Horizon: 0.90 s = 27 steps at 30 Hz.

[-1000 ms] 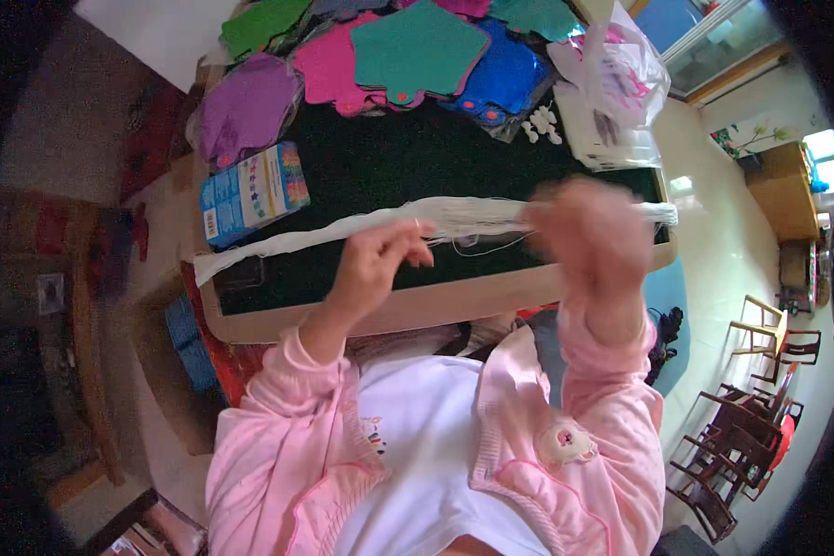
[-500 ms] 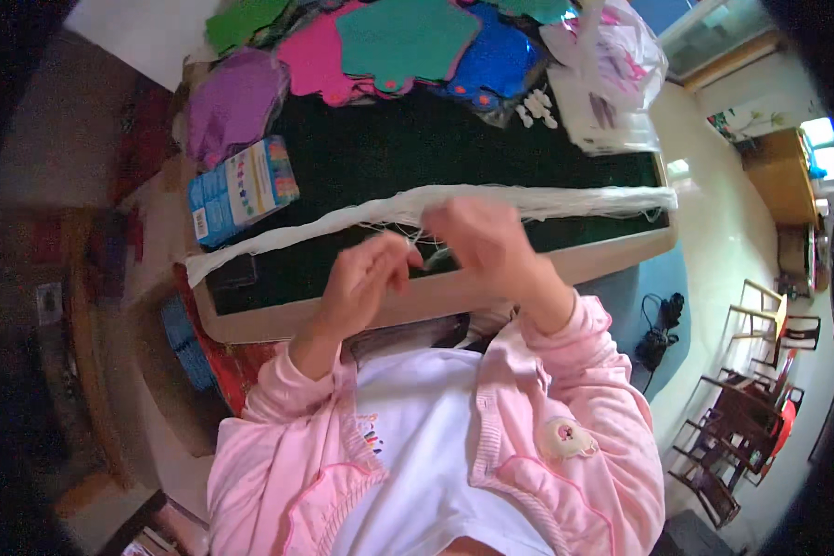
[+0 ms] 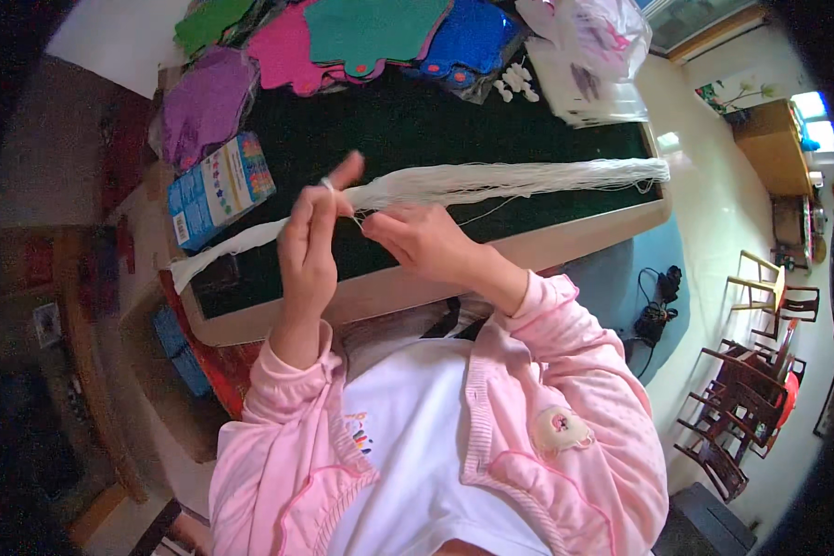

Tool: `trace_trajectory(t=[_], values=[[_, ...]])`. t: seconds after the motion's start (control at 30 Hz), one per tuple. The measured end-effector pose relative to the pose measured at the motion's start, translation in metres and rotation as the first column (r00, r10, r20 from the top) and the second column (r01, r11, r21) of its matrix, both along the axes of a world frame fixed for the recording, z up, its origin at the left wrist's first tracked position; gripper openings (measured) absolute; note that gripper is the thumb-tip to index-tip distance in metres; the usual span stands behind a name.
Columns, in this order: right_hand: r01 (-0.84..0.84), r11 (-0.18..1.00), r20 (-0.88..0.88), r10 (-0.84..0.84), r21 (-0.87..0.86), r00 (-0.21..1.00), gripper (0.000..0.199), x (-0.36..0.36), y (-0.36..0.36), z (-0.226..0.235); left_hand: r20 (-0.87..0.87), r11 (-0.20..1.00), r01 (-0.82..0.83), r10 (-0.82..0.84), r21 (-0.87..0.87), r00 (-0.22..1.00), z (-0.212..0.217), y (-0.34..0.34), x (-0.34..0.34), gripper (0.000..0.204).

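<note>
A long hank of white thread [image 3: 491, 183] stretches across the dark green table top from its left edge to its right. My left hand [image 3: 308, 246] is raised over the hank's left part, index finger pointing up and away. A turn of white thread circles that finger, and the other fingers are bent in. Close beside it, my right hand [image 3: 422, 243] pinches a thin strand that runs toward the left hand. Its fingertips are pressed together at the hank's near side.
Purple [image 3: 208, 102], pink [image 3: 292, 51], teal [image 3: 366, 32] and blue [image 3: 473, 46] sheets lie along the far side. A blue patterned box [image 3: 221, 190] is at the left. Small white pieces [image 3: 516, 83] sit near a white plastic bag [image 3: 588, 65]. A black cable [image 3: 656, 310] rests right of the table.
My left hand has moved left and up, its index finger now extended with thread around it. The right hand has come left and down, close to the left hand.
</note>
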State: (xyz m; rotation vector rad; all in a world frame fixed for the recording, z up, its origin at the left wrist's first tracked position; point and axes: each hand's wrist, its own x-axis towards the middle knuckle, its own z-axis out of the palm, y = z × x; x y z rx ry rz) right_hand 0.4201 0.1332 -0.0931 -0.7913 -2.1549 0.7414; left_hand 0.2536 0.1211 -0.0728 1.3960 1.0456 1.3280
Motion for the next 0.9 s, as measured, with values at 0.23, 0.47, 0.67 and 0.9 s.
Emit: trace_trajectory(t=[0.23,0.47,0.67,0.9], values=[[0.078,0.997,-0.024,-0.078,-0.005,0.997,0.017,-0.003,0.019,-0.028,0.197,0.925,0.322,-0.284,-0.2,0.938,0.004,-0.003,-0.007,0.029],[0.117,0.993,-0.09,-0.114,0.033,0.989,0.015,-0.029,0.035,-0.031,-0.267,0.864,0.143,-0.301,-0.484,0.916,-0.011,0.003,-0.032,0.024],[0.034,0.995,-0.108,-0.023,0.098,0.994,0.015,-0.052,0.033,-0.023,-0.538,0.995,-0.014,0.067,0.102,0.84,-0.015,0.025,-0.047,0.023],[-0.011,0.995,-0.078,0.019,0.1,0.997,0.014,-0.054,0.017,-0.024,-0.28,0.976,-0.16,0.197,0.148,0.94,0.007,0.013,-0.047,0.025]])
